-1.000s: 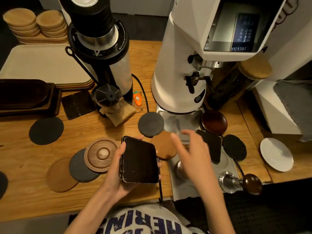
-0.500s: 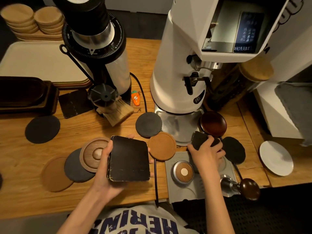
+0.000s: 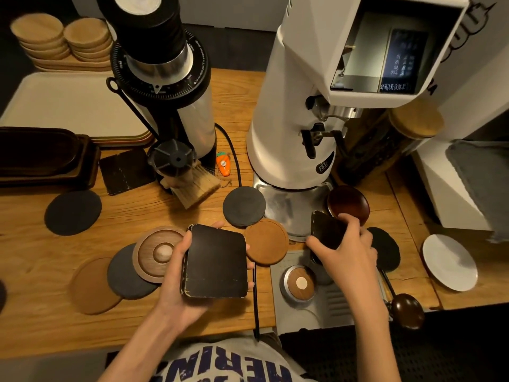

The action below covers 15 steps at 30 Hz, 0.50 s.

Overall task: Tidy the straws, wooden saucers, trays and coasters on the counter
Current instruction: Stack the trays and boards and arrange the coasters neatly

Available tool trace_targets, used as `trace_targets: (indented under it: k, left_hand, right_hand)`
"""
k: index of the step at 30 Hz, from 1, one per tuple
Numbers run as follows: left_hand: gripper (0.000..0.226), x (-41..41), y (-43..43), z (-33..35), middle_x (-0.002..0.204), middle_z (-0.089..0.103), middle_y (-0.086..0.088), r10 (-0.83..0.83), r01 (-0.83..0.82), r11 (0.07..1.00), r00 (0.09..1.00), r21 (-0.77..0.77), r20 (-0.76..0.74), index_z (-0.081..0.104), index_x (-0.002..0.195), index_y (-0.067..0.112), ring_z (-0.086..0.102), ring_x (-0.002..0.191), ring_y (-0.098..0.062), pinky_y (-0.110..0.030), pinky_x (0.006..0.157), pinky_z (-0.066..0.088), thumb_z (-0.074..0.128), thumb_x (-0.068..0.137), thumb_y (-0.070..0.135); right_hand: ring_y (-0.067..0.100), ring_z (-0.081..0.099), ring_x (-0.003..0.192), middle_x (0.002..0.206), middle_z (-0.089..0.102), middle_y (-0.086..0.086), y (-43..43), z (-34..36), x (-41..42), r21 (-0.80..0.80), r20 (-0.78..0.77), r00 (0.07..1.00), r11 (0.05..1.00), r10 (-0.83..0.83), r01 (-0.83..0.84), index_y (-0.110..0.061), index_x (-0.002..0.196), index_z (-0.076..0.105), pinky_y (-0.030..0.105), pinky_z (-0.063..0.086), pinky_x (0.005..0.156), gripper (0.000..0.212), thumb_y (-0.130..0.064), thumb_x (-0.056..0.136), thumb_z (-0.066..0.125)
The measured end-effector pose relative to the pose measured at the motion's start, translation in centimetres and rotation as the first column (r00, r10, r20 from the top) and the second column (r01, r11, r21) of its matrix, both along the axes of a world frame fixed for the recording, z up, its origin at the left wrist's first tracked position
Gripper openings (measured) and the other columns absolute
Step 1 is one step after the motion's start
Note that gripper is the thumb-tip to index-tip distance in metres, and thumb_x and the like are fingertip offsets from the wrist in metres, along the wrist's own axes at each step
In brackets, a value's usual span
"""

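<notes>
Square coasters in both hands above the counter [image 3: 41, 260].

The left hand [image 3: 176, 285] clasps a black square coaster [image 3: 216, 261] flat, its long side running away from the person. To its right, past a brown round coaster [image 3: 265, 241], the right hand [image 3: 344, 255] pinches a second square coaster [image 3: 326, 230], tilted, possibly still touching down. Stacking them likely needs a leftward carry.

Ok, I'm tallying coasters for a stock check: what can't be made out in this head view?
Head view only:
Black square stack in the left hand: only top face and one edge show, so no count.
Black square coaster in the right hand: the hand covers its near part; one or several, unclear.
Black round coaster: partly behind the right hand.
Dark round piece: cut off by the left edge.
</notes>
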<state>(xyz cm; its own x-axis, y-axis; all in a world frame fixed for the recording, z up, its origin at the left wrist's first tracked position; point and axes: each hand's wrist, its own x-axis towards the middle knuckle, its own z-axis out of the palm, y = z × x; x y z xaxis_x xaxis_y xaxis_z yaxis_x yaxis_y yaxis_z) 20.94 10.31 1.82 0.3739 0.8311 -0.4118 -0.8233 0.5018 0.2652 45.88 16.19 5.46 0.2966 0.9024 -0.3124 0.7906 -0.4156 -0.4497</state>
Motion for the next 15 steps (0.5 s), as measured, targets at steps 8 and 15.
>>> trace_targets:
  k: [8,15]
  left_hand:
    - [0.083,-0.2,-0.5,-0.3,0.133,0.060,-0.017,0.042,-0.036,0.999,0.977,0.028,-0.210,0.051,0.136,0.039,0.063,0.111,-0.038,-0.051,0.078,0.055,0.083,0.061,0.054]
    - [0.076,-0.2,-1.5,0.0,0.123,0.067,-0.014,0.112,-0.112,0.994,0.970,0.010,-0.218,0.061,0.128,0.035,0.067,0.107,-0.027,-0.039,0.074,0.058,0.086,0.058,0.052]
  right_hand:
    - [0.010,0.043,0.119,0.131,0.031,-0.017,-3.3,3.2,-8.0,0.058,-0.319,0.893,0.948,0.316,-0.314,-0.046,0.136,0.025,0.036,0.052,0.094,0.083,-0.070,0.067,0.064]
    - [0.012,0.040,0.123,0.131,0.031,-0.016,-5.2,2.7,-12.9,0.089,-0.364,0.800,0.873,0.477,-0.480,-0.045,0.133,0.026,0.033,0.045,0.101,0.072,-0.063,0.073,0.062]
